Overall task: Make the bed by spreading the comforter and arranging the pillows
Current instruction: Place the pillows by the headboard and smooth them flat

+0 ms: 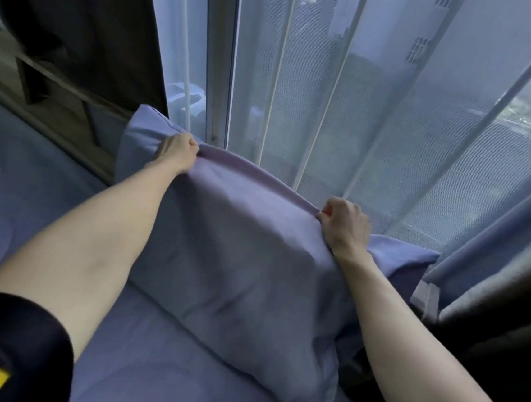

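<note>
A lavender-blue pillow (245,263) stands tilted against the window at the head of the bed. My left hand (177,155) pinches its top edge near the left corner. My right hand (344,226) grips the same top edge further right. A second pillow (401,256) of the same colour peeks out behind it on the right. The matching comforter (144,367) lies under the pillow and spreads to the left.
Sheer white curtains (349,95) hang right behind the pillows over the window. A dark drape (90,22) hangs at the left, another dark drape (505,321) at the right. A brown ledge (42,82) runs along the bed's far left side.
</note>
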The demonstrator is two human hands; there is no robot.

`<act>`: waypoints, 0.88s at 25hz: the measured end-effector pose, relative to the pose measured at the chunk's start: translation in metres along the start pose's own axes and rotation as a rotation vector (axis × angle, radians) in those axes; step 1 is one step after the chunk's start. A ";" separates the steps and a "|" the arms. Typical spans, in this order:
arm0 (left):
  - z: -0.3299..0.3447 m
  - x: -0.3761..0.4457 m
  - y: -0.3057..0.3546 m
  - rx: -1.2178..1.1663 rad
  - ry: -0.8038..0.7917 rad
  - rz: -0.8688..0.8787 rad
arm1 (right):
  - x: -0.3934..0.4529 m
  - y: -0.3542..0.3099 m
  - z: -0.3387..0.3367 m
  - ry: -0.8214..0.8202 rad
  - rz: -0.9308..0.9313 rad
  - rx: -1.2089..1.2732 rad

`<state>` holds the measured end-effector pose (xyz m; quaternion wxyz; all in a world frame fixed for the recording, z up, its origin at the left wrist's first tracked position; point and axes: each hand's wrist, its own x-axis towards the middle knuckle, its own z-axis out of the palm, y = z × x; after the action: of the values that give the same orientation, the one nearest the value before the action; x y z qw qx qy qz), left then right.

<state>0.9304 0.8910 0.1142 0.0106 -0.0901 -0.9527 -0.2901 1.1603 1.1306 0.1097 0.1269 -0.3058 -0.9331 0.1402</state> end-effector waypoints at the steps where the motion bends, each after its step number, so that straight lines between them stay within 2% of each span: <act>1: -0.001 -0.002 -0.003 0.043 -0.087 0.072 | 0.002 0.000 -0.002 -0.024 -0.001 -0.011; 3: -0.009 -0.003 -0.006 0.159 -0.183 0.222 | 0.003 -0.010 -0.013 0.032 -0.045 0.025; 5: -0.009 -0.003 -0.005 0.327 -0.223 0.298 | -0.006 -0.023 -0.016 0.071 -0.190 0.095; 7: -0.001 -0.009 -0.006 0.462 -0.320 0.290 | -0.024 -0.030 -0.001 -0.049 -0.348 0.044; 8: 0.004 -0.013 -0.006 0.492 -0.349 0.277 | -0.034 -0.028 0.010 -0.132 -0.371 -0.018; 10: 0.007 -0.016 -0.006 0.499 -0.343 0.273 | -0.038 -0.021 0.022 -0.221 -0.312 -0.101; 22: -0.011 -0.070 0.013 0.572 -0.367 0.254 | -0.031 -0.017 -0.001 -0.368 -0.253 -0.116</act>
<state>1.0011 0.8840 0.1258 -0.0999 -0.2515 -0.9626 0.0130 1.1756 1.0989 0.1112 -0.0466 -0.1626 -0.9779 0.1227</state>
